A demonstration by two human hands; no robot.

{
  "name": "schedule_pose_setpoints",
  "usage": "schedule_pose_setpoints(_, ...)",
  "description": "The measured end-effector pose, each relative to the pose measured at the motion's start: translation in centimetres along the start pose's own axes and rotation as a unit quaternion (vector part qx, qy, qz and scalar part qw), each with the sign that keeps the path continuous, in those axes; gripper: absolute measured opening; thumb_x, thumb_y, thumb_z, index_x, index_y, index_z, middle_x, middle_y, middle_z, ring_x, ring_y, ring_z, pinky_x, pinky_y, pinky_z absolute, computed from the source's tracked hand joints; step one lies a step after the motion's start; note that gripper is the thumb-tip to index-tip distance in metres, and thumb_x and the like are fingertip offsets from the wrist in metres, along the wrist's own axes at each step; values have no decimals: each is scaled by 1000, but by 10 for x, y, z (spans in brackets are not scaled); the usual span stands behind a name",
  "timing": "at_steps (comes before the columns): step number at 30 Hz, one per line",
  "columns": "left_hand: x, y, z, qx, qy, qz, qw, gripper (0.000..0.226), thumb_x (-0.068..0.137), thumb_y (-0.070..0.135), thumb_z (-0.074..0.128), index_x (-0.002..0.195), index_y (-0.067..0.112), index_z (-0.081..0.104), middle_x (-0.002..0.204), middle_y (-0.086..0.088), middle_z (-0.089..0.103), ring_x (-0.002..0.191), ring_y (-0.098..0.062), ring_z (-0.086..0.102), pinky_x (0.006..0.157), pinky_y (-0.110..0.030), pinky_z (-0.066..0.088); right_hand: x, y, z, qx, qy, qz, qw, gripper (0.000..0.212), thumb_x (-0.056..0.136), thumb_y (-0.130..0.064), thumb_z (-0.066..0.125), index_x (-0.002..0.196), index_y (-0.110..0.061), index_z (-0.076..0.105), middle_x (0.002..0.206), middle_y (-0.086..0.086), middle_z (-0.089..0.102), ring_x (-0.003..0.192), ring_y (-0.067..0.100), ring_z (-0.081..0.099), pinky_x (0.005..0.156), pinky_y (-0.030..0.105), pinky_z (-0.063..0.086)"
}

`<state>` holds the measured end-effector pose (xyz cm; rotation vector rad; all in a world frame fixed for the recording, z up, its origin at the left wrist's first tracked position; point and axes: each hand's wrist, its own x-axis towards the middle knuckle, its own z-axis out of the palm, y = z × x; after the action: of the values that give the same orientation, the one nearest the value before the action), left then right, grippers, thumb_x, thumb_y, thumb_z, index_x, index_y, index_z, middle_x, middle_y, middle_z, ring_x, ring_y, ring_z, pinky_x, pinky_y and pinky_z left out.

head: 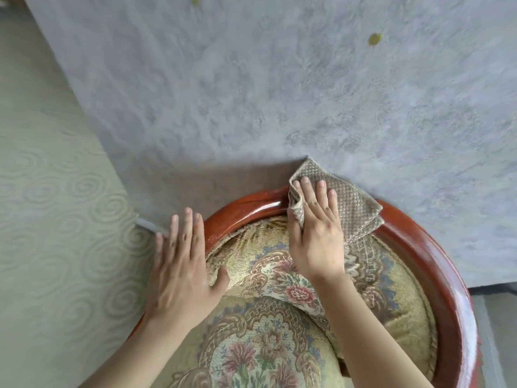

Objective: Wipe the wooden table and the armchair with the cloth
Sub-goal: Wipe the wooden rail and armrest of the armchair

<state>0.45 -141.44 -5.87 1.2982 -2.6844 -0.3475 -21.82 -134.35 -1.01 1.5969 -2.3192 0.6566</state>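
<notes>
I look down on the armchair, its glossy red-brown wooden frame [436, 264] curving round a floral tapestry back cushion [282, 275]. A beige waffle-weave cloth [352, 205] lies folded over the top of the frame. My right hand [316, 233] presses flat on the cloth, fingers spread, thumb side pinching a fold at the frame's inner edge. My left hand [181, 270] rests flat on the left part of the frame and cushion edge, fingers apart, holding nothing. The wooden table is out of view.
Behind the chair rises a grey-blue textured wall [251, 93] with a small olive spot [374, 39]. To the left is a pale green wall with swirl relief [56, 219]. The chair back stands close against the wall corner.
</notes>
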Motion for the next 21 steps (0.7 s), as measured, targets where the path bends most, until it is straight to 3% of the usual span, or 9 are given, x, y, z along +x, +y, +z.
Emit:
schedule_pose_setpoints(3,5,0,10,-32,-51,-38,997,103,83,73,15,155,10,-25,168,-12,-16,155,-30,-9,127,-51,5,-3,-19,16,12,-19,-43,999,52,103,-30,32,147,-4,41,156,10,36,150,31,18,123,47,14)
schedule_pose_setpoints(5,6,2,19,-82,-61,-57,993,105,78,76,11,149,16,-38,166,-5,-23,156,-27,-10,127,-50,8,-5,-28,25,13,-35,-73,997,51,103,-28,35,148,-4,40,157,10,35,150,31,17,123,48,15)
schedule_pose_setpoints(11,4,9,25,-100,-12,-68,993,112,81,77,30,149,19,-39,163,-1,-29,156,-25,-8,124,-41,-1,-5,-29,23,-35,-90,-147,984,57,99,-24,42,152,-6,32,160,11,29,151,33,15,122,51,16)
schedule_pose_setpoints(15,3,12,25,-99,-14,-77,992,113,85,75,34,145,20,-44,161,-1,-39,153,-27,-18,126,-41,-4,7,-7,1,-130,-150,-218,955,61,100,-36,30,156,-11,22,163,6,20,152,27,14,124,43,12)
schedule_pose_setpoints(18,5,12,24,-106,-19,-79,991,112,84,75,32,144,21,-46,160,-3,-40,153,-29,-17,127,-43,-1,18,10,-13,-140,-128,-179,965,57,101,-29,33,154,-10,26,161,8,26,150,24,19,124,41,13)
schedule_pose_setpoints(21,6,10,25,-114,-23,-79,990,113,84,76,34,144,22,-46,161,-3,-38,154,-29,-16,128,-44,1,20,14,-15,-115,-74,-122,983,54,101,-30,34,149,-6,39,155,9,38,147,29,30,121,48,21)
